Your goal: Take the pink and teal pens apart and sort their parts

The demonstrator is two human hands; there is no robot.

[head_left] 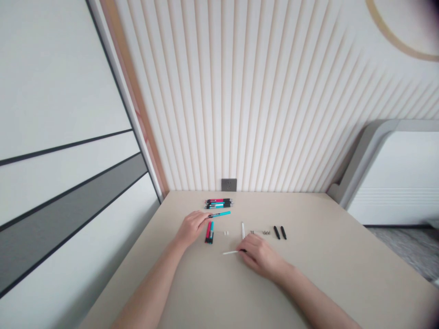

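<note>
My left hand (191, 227) rests on the beige table (343, 274) with its fingers closed round a teal pen (221, 214) that points right. Beside that hand lie a red and a teal pen barrel (209, 232). My right hand (261, 257) is curled on the table and pinches a thin white refill (230, 252) that sticks out to the left. Just beyond it lie another white refill (243, 230), two small white pieces (226, 233), small springs (265, 232) and two black pen parts (280, 232).
A bundle of several red, teal and black pens (218, 203) lies near the back edge below a grey wall socket (228, 184). A ribbed wall stands behind the table. A grey and white headboard (394, 173) is to the right.
</note>
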